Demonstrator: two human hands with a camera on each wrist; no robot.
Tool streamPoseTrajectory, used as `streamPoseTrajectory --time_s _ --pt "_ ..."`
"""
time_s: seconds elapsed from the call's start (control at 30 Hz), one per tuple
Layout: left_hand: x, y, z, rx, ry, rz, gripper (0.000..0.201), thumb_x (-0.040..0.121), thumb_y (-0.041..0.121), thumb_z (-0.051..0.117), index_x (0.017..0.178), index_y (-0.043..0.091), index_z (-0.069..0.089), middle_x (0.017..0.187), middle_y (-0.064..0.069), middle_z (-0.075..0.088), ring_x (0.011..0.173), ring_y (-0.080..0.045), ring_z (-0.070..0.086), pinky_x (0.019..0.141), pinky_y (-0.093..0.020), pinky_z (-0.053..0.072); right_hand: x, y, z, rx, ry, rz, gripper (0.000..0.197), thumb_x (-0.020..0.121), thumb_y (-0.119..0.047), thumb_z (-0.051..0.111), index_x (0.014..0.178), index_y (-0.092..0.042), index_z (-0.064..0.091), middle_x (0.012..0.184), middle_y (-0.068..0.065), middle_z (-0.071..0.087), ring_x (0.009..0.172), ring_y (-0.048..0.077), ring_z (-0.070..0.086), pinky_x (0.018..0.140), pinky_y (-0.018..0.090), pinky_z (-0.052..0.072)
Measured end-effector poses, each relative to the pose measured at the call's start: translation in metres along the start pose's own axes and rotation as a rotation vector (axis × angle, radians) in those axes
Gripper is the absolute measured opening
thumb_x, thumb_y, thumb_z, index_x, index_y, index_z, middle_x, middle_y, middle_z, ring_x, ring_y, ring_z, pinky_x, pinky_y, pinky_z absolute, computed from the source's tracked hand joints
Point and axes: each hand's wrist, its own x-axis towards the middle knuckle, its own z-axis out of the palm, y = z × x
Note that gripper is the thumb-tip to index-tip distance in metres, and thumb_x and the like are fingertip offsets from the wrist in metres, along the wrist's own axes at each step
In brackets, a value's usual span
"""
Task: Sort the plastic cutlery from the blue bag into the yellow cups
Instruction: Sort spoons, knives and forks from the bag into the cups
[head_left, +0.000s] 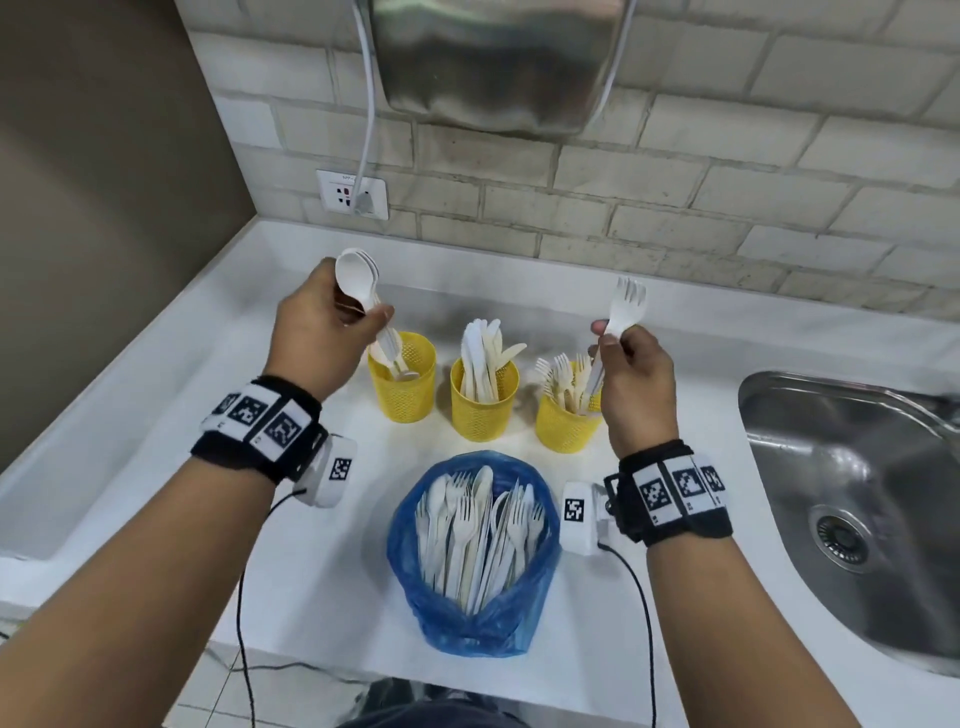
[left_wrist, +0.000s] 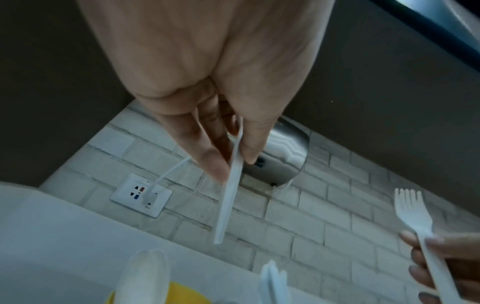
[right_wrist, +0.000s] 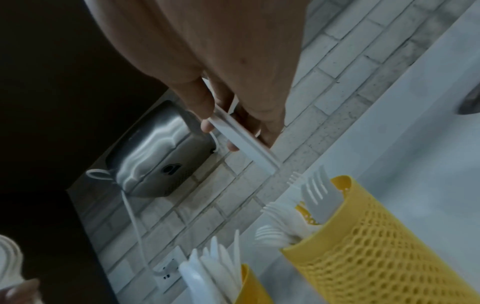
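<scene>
From the head view, your left hand (head_left: 317, 332) is pinching stacked spoons (head_left: 358, 275) above the ten-o'clock cup (head_left: 402, 384), while your right hand (head_left: 636, 379) is gripping forks (head_left: 626, 306) over the two-o'clock cup (head_left: 566, 423); the bag (head_left: 472, 618) is sitting at six, half full. Left wrist: fingers are clamping handles. Right wrist: likewise. Next, you're likely lowering each bunch handle-first.
</scene>
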Motion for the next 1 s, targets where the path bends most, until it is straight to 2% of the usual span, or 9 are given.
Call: streamPoseTrajectory --time_s 0.1,0.23,0.3,0.37,0.43,0.47,0.6,0.8,1.0 --pt "0.018 -0.006 0.007 0.087 -0.019 -0.018 0.029 0.086 0.026 0.077 0.102 0.015 0.056 0.086 -0.004 0.071 0.079 -0.023 0.071 0.079 -0.038 0.059 0.016 0.009 0.001 -0.02 0.009 -0.038 0.021 0.096 -0.021 0.054 0.089 -0.032 0.071 0.118 0.014 0.067 0.089 0.014 0.065 0.081 0.026 0.049" --pt "0.029 -0.023 0.023 0.169 -0.051 -0.031 0.028 0.086 0.023 0.077 0.102 0.014 0.056 0.088 -0.007 0.07 0.082 -0.027 0.068 0.076 -0.032 0.053 0.023 0.029 0.003 -0.035 0.019 -0.012 0.018 0.097 -0.017 0.058 0.1 -0.021 0.075 0.116 0.008 0.071 0.088 0.015 0.063 0.082 0.032 0.05" --pt "0.032 -0.031 0.03 0.187 -0.063 -0.064 0.032 0.086 0.023 0.078 0.106 0.012 0.057 0.091 -0.009 0.069 0.085 -0.029 0.067 0.075 -0.03 0.049 0.023 0.036 0.004 -0.028 0.014 0.023 0.014 0.098 -0.011 0.06 0.099 -0.006 0.073 0.103 0.004 0.074 0.09 0.018 0.065 0.084 0.026 0.05" --pt "0.034 -0.04 0.035 0.236 -0.113 -0.106 0.039 0.085 0.025 0.079 0.114 0.009 0.058 0.097 -0.012 0.07 0.093 -0.032 0.066 0.078 -0.031 0.048 0.022 0.042 0.007 -0.076 0.025 0.034 0.023 0.093 -0.021 0.063 0.088 0.001 0.064 0.087 0.017 0.068 0.079 0.03 0.059 0.078 0.032 0.048" --pt "0.035 -0.046 0.04 0.286 -0.177 -0.122 0.049 0.084 0.031 0.081 0.121 0.008 0.057 0.105 -0.013 0.071 0.102 -0.033 0.066 0.084 -0.034 0.052 0.021 0.047 0.007 -0.146 0.051 0.046 0.023 0.082 -0.032 0.062 0.082 -0.009 0.06 0.088 0.02 0.062 0.078 0.03 0.056 0.079 0.039 0.048" --pt "0.034 -0.048 0.041 0.285 -0.194 -0.127 0.053 0.084 0.034 0.081 0.124 0.009 0.057 0.108 -0.011 0.072 0.104 -0.031 0.066 0.087 -0.035 0.053 0.021 0.047 0.006 -0.144 0.058 0.059 0.016 0.081 -0.03 0.063 0.089 -0.016 0.064 0.098 0.016 0.064 0.086 0.027 0.06 0.086 0.04 0.051" --pt "0.031 -0.048 0.042 0.291 -0.137 -0.06 0.053 0.087 0.044 0.074 0.128 0.014 0.059 0.112 -0.005 0.07 0.103 -0.024 0.066 0.091 -0.034 0.053 0.015 0.047 -0.004 -0.14 0.06 0.062 0.042 0.091 -0.009 0.065 0.132 -0.017 0.064 0.134 0.002 0.055 0.116 0.014 0.058 0.106 0.026 0.045" --pt "0.012 -0.045 0.036 0.25 0.017 0.045 0.031 0.092 0.032 0.067 0.118 0.018 0.059 0.117 -0.007 0.054 0.087 -0.017 0.056 0.087 -0.035 0.05 -0.002 0.055 -0.018 -0.243 0.098 -0.088 0.045 0.079 -0.022 0.058 0.124 -0.025 0.066 0.128 -0.006 0.047 0.128 0.021 0.051 0.115 0.044 0.039" --pt "-0.016 -0.058 0.038 0.388 -0.134 0.095 0.023 0.085 0.015 0.066 0.108 0.017 0.068 0.109 -0.003 0.059 0.085 -0.022 0.058 0.077 -0.033 0.049 -0.023 0.074 -0.027 -0.377 0.134 -0.168 0.046 0.08 0.004 0.055 0.104 -0.034 0.065 0.114 -0.003 0.04 0.114 0.031 0.049 0.1 0.054 0.047"
